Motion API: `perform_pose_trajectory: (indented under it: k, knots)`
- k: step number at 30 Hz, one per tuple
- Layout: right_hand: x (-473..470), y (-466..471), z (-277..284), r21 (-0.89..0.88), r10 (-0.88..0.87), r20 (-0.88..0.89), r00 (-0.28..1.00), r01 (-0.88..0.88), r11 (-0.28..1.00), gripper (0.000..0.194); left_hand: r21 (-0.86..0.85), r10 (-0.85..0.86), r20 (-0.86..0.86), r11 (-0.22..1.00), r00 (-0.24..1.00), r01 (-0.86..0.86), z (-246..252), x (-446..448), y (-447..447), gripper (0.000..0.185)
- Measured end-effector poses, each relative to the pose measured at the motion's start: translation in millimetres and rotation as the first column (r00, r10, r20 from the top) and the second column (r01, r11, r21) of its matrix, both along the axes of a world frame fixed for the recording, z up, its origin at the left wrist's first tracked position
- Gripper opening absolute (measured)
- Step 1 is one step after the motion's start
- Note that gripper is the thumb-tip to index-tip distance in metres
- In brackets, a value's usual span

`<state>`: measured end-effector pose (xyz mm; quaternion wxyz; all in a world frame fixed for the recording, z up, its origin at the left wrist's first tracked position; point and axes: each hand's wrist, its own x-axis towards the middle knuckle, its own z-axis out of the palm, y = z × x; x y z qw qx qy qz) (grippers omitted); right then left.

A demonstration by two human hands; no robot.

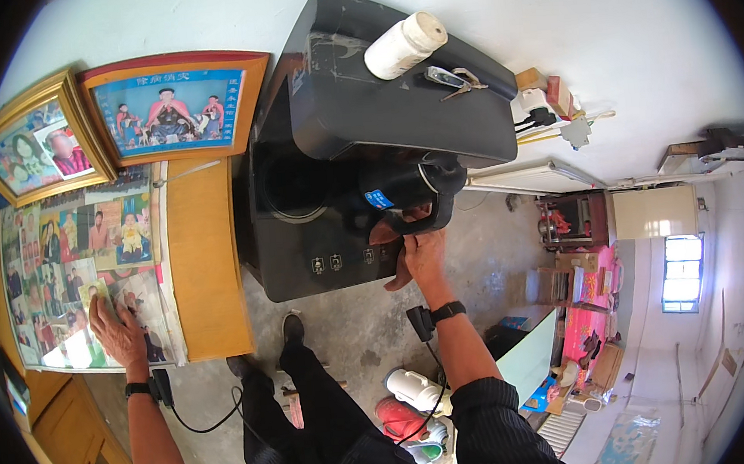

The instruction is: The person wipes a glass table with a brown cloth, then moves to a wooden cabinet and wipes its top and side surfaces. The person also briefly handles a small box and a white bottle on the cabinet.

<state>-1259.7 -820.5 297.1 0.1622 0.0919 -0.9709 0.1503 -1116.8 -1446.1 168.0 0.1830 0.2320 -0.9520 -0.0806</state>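
Note:
My left hand (117, 328) lies flat with its fingers apart on the glass-covered top (57, 267) of a wooden cabinet, over photographs spread there. My right hand (426, 254) is at the front edge of a black water dispenser (303, 262), its fingers curled around what looks like a brown cloth (400, 276). Just above these fingers is the handle of a black electric kettle (401, 181), which stands on the dispenser's glossy surface. The handle partly hides the cloth and perhaps some fingertips. A round plate (294, 185) lies left of the kettle.
A white bottle (398, 49) and a nail clipper (444, 77) sit on the dispenser's raised back. Two framed pictures (176, 110) lean on the wall. A plug (535, 117) is in the wall socket at right. A white vacuum flask (412, 387) stands on the floor.

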Motion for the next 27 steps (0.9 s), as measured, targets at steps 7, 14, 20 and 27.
perform_pose_trajectory:
  k: [7, 14, 20, 27]
  knots:
    - [18.9, 1.7, 3.1, -0.045, -0.022, 0.037, 0.999, 0.024, 0.999, 0.029, 0.015, -0.004, 0.005, 1.000, 1.000, 0.004, -0.8, 2.2, -1.9, 0.044]
    - [13.8, -21.7, -3.7, -0.214, -0.108, 0.028, 0.994, 0.111, 0.971, 0.032, 0.022, -0.002, 0.002, 1.000, 1.000, 0.002, -1.2, 2.0, -1.3, 0.043]
    - [23.1, -83.4, -0.3, -0.193, -0.030, 0.055, 0.998, 0.040, 0.980, 0.034, 0.025, 0.009, -0.003, 1.000, 1.000, -0.009, -0.5, 1.4, -0.3, 0.043]
    - [41.3, -76.0, 32.1, -0.354, 0.083, 0.148, 0.985, -0.026, 0.935, 0.038, 0.039, 0.010, -0.005, 0.999, 1.000, -0.010, 0.9, -0.2, 0.7, 0.043]
